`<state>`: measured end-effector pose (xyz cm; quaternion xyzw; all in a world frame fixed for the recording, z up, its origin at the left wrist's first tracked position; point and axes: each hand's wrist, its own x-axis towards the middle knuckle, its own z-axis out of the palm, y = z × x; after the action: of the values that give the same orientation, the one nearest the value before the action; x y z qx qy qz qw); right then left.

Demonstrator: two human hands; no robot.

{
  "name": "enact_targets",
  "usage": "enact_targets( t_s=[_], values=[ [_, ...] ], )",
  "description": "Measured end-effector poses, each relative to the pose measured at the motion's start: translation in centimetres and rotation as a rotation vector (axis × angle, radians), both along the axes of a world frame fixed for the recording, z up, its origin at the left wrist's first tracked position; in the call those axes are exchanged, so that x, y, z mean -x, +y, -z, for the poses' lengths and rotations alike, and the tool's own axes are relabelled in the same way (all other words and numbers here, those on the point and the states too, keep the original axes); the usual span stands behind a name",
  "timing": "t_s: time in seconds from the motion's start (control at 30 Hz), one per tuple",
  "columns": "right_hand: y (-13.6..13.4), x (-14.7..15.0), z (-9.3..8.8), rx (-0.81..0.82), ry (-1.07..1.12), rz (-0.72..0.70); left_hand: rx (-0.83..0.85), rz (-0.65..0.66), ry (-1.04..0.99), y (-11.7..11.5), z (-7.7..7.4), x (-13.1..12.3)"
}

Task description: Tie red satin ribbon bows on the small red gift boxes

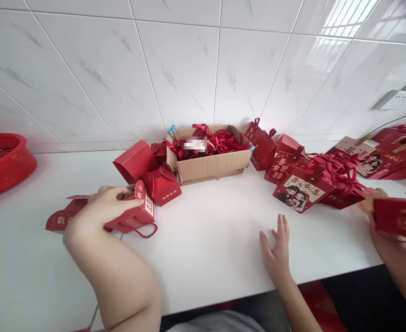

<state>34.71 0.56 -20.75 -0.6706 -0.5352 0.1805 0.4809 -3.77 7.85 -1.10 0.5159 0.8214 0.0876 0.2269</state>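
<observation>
Left hand (111, 203): gripping one red box (132, 217), left of frame centre. Right hand (277, 251): spread, empty, lower right of centre. Apparently finished: bow-topped boxes (341, 198), right. Apparently remaining: loose ribbons (227, 140) in carton (216, 167), centre; bowless boxes (137, 159), centre-left.

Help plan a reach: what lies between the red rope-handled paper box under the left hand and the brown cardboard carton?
In the head view, another red paper box stands between the rope-handled box and the carton.

Wht tbl (220, 249) against grey-veined wht tile wall (178, 69), w/ window refl. (344, 18) upper R.
</observation>
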Motion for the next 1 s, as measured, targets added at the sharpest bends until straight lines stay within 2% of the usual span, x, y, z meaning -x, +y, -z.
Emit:
enact_targets(
  t_s=[0.07,0.17,0.27,0.33,0.47,0.6,0.7,0.8,0.9,1.0],
  values=[
    [0.1,0.1,-0.1,-0.005,0.000,-0.004,0.024,-0.002,-0.077,-1.6,-0.3,0.6],
    [0.2,0.2,-0.1,-0.010,-0.005,0.000,-0.082,0.038,-0.039,-4.4,-1.1,0.2],
    [0.2,0.2,-0.1,-0.015,-0.016,-0.008,-0.216,0.368,-0.064,-5.7,-1.9,-1.8],
    [0.1,0.1,-0.1,-0.014,-0.016,-0.015,-0.230,0.556,-0.087,-5.0,-2.2,-4.1],
    [0.1,0.2,0.0,-0.002,-0.007,-0.007,-0.101,0.751,-0.100,-1.2,-1.3,-9.6],
    [0.2,0.2,0.1,-0.002,-0.019,-0.014,0.017,0.777,-0.029,1.7,0.3,-13.3],
    [0.1,0.1,0.1,-0.006,-0.033,-0.019,0.070,0.821,-0.007,2.0,0.5,-13.4],
    [0.0,0.1,0.0,-0.018,-0.041,-0.053,0.081,0.787,-0.013,1.7,0.1,-12.6],
    [0.0,0.4,-0.7,-0.042,-0.048,-0.176,0.058,0.781,-0.035,1.9,0.2,-12.3],
    [0.6,1.2,-2.3,-0.065,-0.071,-0.384,0.054,0.828,-0.003,2.5,1.0,-12.9]
  ],
)
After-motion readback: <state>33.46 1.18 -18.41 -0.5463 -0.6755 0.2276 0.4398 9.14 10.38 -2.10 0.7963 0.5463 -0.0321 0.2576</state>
